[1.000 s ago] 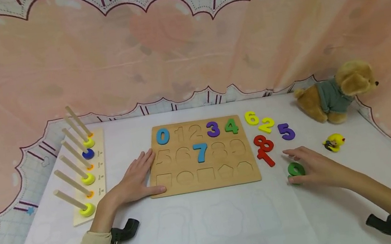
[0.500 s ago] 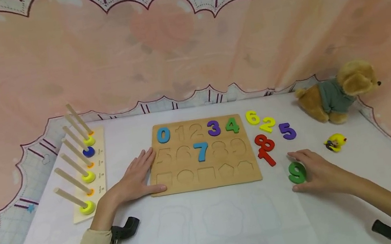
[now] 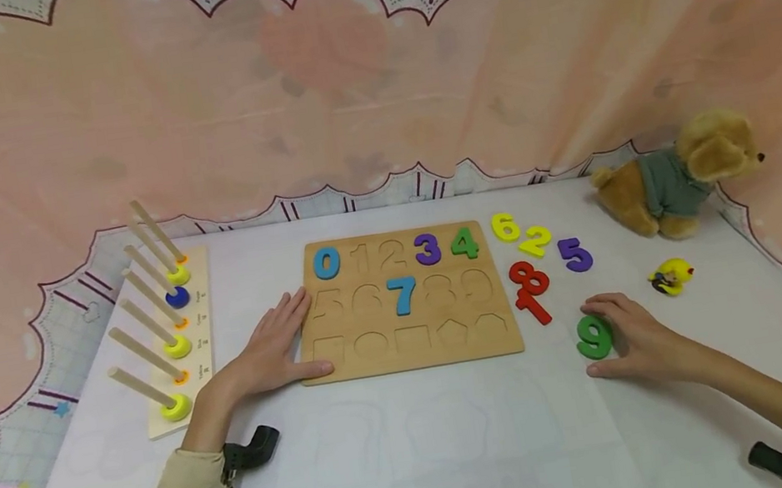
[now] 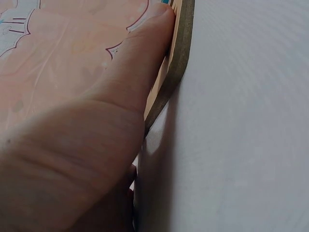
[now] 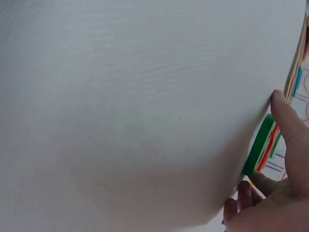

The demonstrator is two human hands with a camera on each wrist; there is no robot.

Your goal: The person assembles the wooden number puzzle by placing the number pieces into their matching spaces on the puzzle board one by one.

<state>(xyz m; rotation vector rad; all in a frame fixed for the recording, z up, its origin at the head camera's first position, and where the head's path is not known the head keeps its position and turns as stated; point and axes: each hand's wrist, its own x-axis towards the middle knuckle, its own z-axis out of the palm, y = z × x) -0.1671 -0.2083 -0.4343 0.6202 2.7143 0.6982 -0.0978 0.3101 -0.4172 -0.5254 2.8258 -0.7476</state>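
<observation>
The wooden number board [image 3: 407, 351] lies flat, with a blue 0, purple 3, green 4 and blue 7 on it. My left hand [image 3: 263, 352] rests along its left edge, fingers straight and thumb over the near corner. In the left wrist view the thumb [image 4: 140, 58] lies on the board's edge [image 4: 181, 53]. To the right, a green number 9 [image 3: 594, 338] sits on the table. My right hand [image 3: 641, 341] is beside it, thumb and fingers spread around it without a visible pinch. In the right wrist view a finger appears to touch the green 9 [image 5: 259, 145].
Between board and right hand lie a yellow 6 [image 3: 506, 227], yellow 2 [image 3: 535, 242], red 8 [image 3: 528, 278], red 1 [image 3: 533, 307] and purple 5 [image 3: 576, 255]. A duck toy [image 3: 672, 277] and plush dog [image 3: 677, 180] stand right; a peg stand [image 3: 186, 342] is left.
The green 9, earlier tilted between the right thumb and fingers, now lies flat and upright-facing. The right hand has drawn slightly right, its fingers wider. The left hand stays put.
</observation>
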